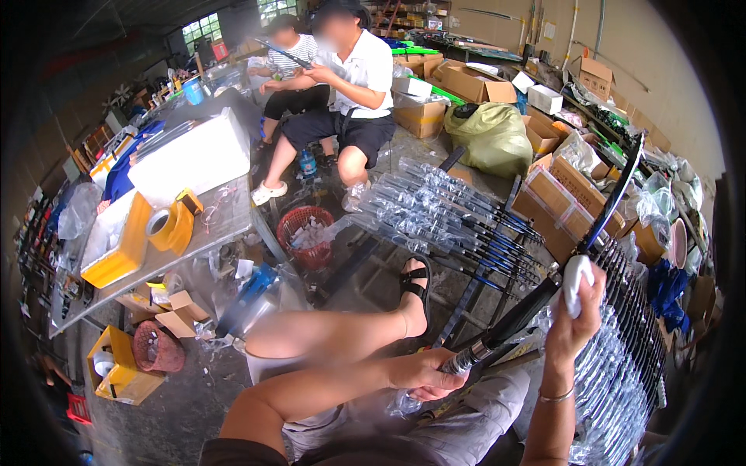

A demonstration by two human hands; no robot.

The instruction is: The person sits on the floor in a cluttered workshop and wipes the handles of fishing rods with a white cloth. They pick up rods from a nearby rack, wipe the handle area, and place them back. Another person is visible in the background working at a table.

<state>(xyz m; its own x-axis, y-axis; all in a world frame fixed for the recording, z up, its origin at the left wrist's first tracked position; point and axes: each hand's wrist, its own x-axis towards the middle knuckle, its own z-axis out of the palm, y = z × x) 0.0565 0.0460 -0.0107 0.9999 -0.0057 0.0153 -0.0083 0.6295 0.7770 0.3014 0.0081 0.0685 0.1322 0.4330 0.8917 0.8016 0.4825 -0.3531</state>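
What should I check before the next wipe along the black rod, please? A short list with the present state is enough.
1. Left hand grips the rod's silver end: ok.
2. Right hand presses the white cloth on the black rod: ok.
3. Rod tip free of the cardboard boxes: ok.
4. Rod surface clean: cannot tell.
5. Wrapped rods on the rack lie apart from the rod in hand: ok.

Left hand in a closed grip, right hand raised, fingers curled.
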